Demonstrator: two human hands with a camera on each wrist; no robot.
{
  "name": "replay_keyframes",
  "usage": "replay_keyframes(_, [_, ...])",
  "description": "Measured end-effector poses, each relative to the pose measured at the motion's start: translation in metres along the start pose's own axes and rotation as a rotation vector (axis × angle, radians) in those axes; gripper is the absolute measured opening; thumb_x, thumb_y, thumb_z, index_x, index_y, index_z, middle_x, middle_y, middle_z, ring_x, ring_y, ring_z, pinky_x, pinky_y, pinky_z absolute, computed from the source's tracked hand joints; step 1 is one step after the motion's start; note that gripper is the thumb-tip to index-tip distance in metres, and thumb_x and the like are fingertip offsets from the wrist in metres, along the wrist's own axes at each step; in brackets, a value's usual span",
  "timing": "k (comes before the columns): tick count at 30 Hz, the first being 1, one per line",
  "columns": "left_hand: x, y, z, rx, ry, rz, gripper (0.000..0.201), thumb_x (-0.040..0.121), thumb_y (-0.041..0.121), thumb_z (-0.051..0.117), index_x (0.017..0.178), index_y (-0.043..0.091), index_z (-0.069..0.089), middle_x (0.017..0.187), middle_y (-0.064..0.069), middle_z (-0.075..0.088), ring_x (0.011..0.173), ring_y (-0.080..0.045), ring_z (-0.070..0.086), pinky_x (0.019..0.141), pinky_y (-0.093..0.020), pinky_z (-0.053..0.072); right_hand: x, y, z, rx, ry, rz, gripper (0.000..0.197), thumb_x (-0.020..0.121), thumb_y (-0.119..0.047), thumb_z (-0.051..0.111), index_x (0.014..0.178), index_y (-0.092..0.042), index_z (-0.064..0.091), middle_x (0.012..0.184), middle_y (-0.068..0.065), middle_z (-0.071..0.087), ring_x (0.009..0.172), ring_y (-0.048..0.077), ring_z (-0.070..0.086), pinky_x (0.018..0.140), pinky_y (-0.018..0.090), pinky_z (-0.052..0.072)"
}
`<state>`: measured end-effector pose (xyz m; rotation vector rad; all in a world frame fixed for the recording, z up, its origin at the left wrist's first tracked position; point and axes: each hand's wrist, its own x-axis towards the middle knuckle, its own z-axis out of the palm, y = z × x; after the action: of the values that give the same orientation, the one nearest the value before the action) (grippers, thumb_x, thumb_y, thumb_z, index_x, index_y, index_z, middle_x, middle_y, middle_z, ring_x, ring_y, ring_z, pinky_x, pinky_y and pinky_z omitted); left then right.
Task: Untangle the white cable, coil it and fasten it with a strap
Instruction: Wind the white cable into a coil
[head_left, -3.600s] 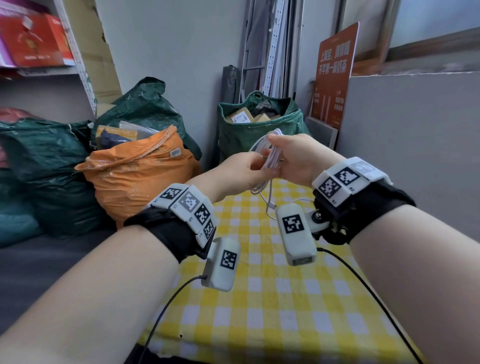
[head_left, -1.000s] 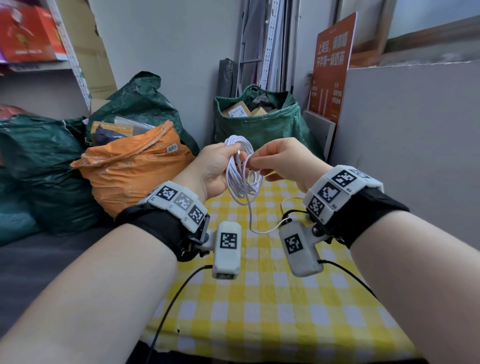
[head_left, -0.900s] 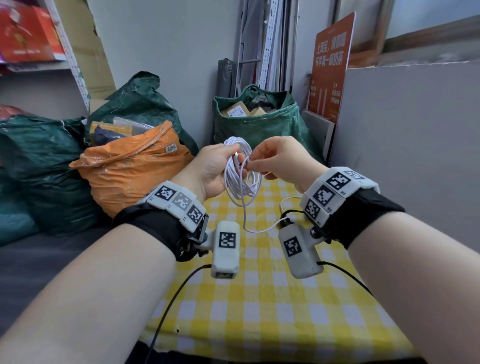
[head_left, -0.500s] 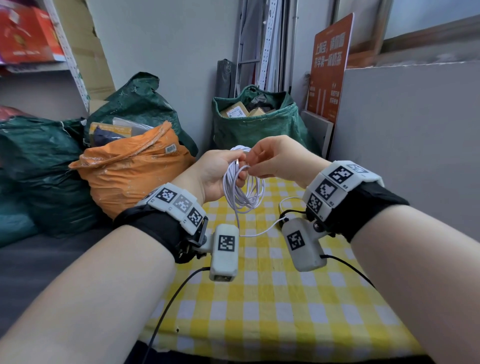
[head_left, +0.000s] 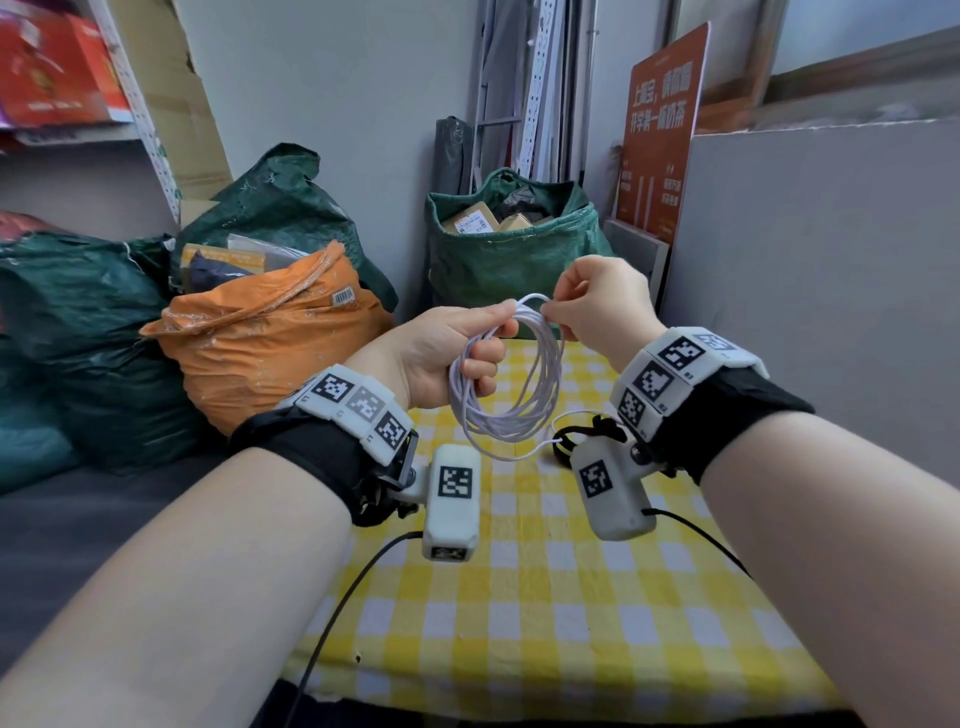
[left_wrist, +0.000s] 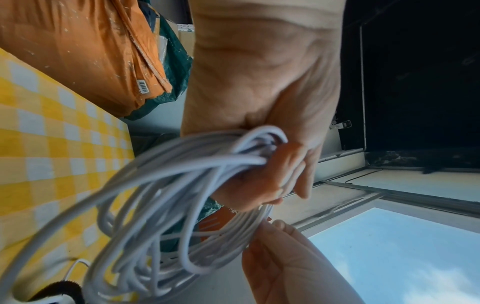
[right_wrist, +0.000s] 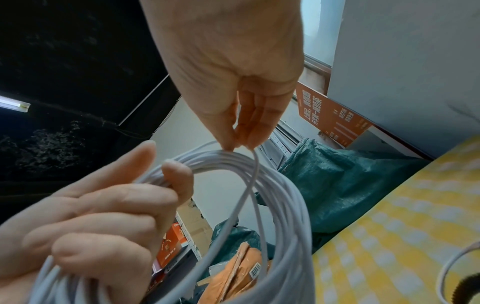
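White cable (head_left: 511, 382): coil now wider than half a second ago, loops gripped in left hand (head_left: 441, 358) fingers; right hand (head_left: 602, 306) fingertips pinch top strand.

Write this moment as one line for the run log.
stage: coiling | left hand: holds white cable coil | right hand: pinches a strand at coil top | black strap: on checkered cloth, unused

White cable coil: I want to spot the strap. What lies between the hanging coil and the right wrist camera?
On the yellow checked cloth, the black strap and the white cable tail lie there, seen in the head view.
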<state>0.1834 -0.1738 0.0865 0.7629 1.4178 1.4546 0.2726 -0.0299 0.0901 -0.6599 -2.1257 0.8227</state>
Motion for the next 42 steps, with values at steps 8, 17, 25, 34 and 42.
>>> replay_keyframes(8, [0.002,0.002,-0.006,-0.261,0.026,0.094,0.028,0.098,0.032,0.043,0.077,0.015,0.048,0.040,0.009,0.034,0.027,-0.003,0.029,0.034,-0.014,0.030,-0.004,0.003,0.001,0.100,-0.137,0.033,0.016,0.084,-0.024,0.064,0.072,-0.014,0.060,0.062,-0.001,0.059,0.056,0.015,0.059,0.065,0.032,0.058])
replay_keyframes(17, [-0.003,0.010,-0.008,-0.239,-0.052,0.000,0.029,0.088,0.039,0.050,0.070,0.017,0.046,0.037,0.011,0.030,0.025,-0.002,0.029,0.032,-0.014,0.028,-0.007,0.013,0.003,0.095,-0.027,0.061,0.029,0.073,-0.028,0.080,0.067,-0.012,0.057,0.059,0.004,0.063,0.048,0.014,0.058,0.064,0.035,0.059])
replay_keyframes(25, [0.000,0.030,-0.011,-0.538,0.037,0.204,0.044,0.096,0.049,0.040,0.063,0.020,0.041,0.035,0.009,0.026,0.024,-0.004,0.022,0.030,-0.016,0.022,-0.026,0.010,0.002,-0.002,-0.847,0.172,0.050,0.087,-0.063,0.046,0.122,-0.029,0.055,0.116,-0.009,0.065,0.109,0.013,0.059,0.100,0.036,0.044])
replay_keyframes(34, [-0.009,0.042,-0.034,-0.614,0.081,0.271,0.058,0.094,0.058,0.034,0.055,0.017,0.046,0.037,0.008,0.026,0.026,-0.005,0.021,0.031,-0.016,0.021,-0.022,0.014,0.009,-0.064,-0.727,0.050,0.029,0.096,-0.039,0.048,0.081,-0.018,0.060,0.077,-0.006,0.067,0.073,0.007,0.062,0.067,0.021,0.041])
replay_keyframes(42, [-0.026,0.031,-0.058,-0.203,0.059,0.196,0.047,0.095,0.055,0.031,0.063,0.021,0.037,0.037,0.009,0.026,0.026,-0.003,0.021,0.035,-0.016,0.017,0.003,0.044,-0.009,-0.221,-0.244,0.206,0.035,0.092,-0.038,0.055,0.089,-0.005,0.066,0.063,0.002,0.050,0.065,0.021,0.054,0.072,0.036,0.055])
